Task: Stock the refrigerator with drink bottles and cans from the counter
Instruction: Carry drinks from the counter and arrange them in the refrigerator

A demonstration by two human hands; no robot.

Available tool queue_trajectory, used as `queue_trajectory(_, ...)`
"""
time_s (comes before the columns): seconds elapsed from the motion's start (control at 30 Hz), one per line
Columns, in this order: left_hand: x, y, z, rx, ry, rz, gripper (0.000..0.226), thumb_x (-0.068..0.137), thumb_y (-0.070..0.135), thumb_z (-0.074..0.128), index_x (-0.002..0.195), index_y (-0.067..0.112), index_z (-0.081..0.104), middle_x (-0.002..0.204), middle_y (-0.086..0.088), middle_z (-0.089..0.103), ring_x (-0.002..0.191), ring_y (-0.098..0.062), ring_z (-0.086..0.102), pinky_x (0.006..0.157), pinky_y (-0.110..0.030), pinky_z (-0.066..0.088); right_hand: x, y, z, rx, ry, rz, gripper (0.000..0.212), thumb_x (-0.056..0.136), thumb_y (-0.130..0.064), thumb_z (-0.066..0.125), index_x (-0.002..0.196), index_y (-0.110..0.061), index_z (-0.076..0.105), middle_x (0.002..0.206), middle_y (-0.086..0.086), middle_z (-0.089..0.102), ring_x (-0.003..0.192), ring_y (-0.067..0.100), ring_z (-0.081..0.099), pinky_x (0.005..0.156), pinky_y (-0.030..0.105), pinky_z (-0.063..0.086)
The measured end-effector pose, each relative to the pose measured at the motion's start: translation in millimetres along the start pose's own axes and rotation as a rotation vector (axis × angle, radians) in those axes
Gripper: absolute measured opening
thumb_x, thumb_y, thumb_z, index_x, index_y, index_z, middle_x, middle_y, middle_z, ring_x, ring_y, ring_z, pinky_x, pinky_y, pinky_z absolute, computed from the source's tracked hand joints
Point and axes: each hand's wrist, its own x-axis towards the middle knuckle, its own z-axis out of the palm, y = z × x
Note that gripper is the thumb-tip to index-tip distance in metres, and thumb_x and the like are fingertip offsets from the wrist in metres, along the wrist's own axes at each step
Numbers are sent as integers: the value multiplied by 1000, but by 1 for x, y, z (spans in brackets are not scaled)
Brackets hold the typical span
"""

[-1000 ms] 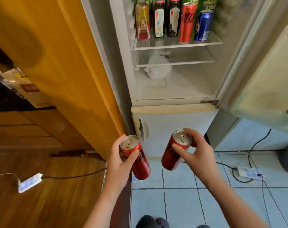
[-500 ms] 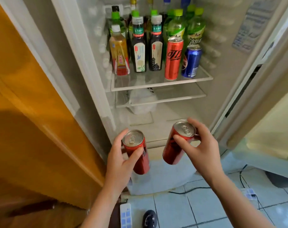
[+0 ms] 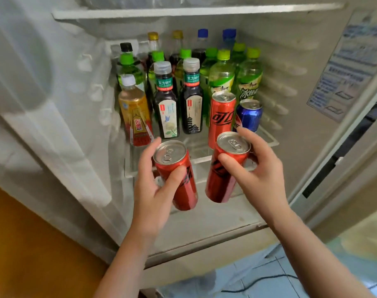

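My left hand (image 3: 153,190) grips a tall red can (image 3: 179,179) just in front of the open refrigerator. A second red can (image 3: 223,175) is held by my right hand (image 3: 256,175), tilted slightly, close to the front edge of the glass shelf (image 3: 269,139). On that shelf stand a red can (image 3: 222,115), a blue can (image 3: 249,115), two dark tea bottles (image 3: 167,104), an orange-labelled bottle (image 3: 136,112) and several green-capped bottles (image 3: 221,76) behind them.
The fridge's left inner wall (image 3: 54,93) and its open door (image 3: 355,190) on the right frame the opening. A lower glass shelf (image 3: 129,173) sits under the stocked one. An orange cabinet side (image 3: 32,244) is at lower left. A cable lies on the tiled floor (image 3: 269,280).
The view has closed in on the fridge and risen. Both hands have carried their cans up and forward, from in front of the lower compartment to the front of the stocked shelf.
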Motion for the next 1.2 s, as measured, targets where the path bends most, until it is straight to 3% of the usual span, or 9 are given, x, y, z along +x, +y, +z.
queue_trajectory(0.1, 35, -1, 4, 23, 60, 53, 55, 78, 44, 65, 127, 48, 42, 136, 14, 49, 128, -4, 46, 104, -20, 39, 33, -3, 12, 0, -36, -36, 64, 70, -51, 69, 128, -26, 54, 116, -20, 59, 107, -4, 56, 93, 16, 46)
queue_trajectory(0.23, 71, -4, 7, 67, 109, 66, 62, 77, 43, 65, 134, 34, 42, 138, 8, 49, 126, -3, 48, 105, -23, 40, 65, -8, 35, -30, -48, -59, 67, 74, -46, 71, 132, -18, 52, 123, -6, 61, 114, 12, 57, 99, 36, 47)
queue_trajectory(0.3, 87, -9, 8, 108, 130, 65, 64, 77, 39, 67, 135, 28, 43, 135, 7, 51, 124, -3, 49, 106, -27, 41, 77, -8, 45, -52, -49, -74, 66, 76, -43, 74, 133, -16, 51, 122, -2, 62, 113, 14, 58, 98, 37, 48)
queue_trajectory(0.5, 107, -26, 11, 190, 169, 69, 56, 75, 38, 68, 125, 42, 43, 126, 16, 53, 121, -7, 51, 106, -42, 42, 101, -2, 65, -113, -124, -94, 68, 79, -40, 72, 135, -11, 48, 122, 4, 64, 113, 19, 59, 94, 33, 48)
queue_trajectory(0.63, 112, -32, 10, 221, 171, 74, 55, 70, 46, 68, 120, 46, 44, 118, 23, 55, 116, -6, 54, 102, -44, 45, 107, 2, 76, -166, -203, -124, 65, 80, -41, 71, 135, -13, 48, 126, 5, 61, 118, 23, 55, 98, 38, 45)
queue_trajectory(0.8, 119, -39, 6, 227, 155, 74, 56, 78, 36, 68, 129, 34, 44, 116, 32, 56, 114, 0, 55, 101, -33, 46, 110, 7, 80, -165, -260, -121, 62, 81, -40, 70, 133, -14, 50, 124, 3, 62, 116, 21, 56, 96, 37, 45)
queue_trajectory(0.97, 120, -43, 7, 196, 164, 68, 61, 76, 29, 70, 131, 31, 44, 123, 18, 58, 116, -2, 56, 100, -29, 45, 116, 9, 79, -155, -287, -113, 59, 80, -37, 71, 130, -15, 50, 124, 2, 59, 116, 17, 54, 96, 34, 45)
queue_trajectory(1.1, 119, -47, 7, 178, 183, 45, 67, 76, 30, 69, 136, 27, 41, 130, 8, 55, 120, -3, 53, 102, -27, 43, 110, 14, 79, -171, -294, -153, 65, 76, -27, 75, 134, -15, 47, 129, 1, 55, 121, 14, 49, 100, 20, 39)
queue_trajectory(1.2, 113, -48, 9, 129, 208, 24, 65, 79, 31, 65, 137, 28, 35, 129, 18, 51, 117, 7, 51, 94, -14, 43, 105, 17, 79, -185, -248, -206, 63, 75, -20, 76, 132, -14, 50, 130, 0, 56, 123, 13, 47, 97, 12, 30)
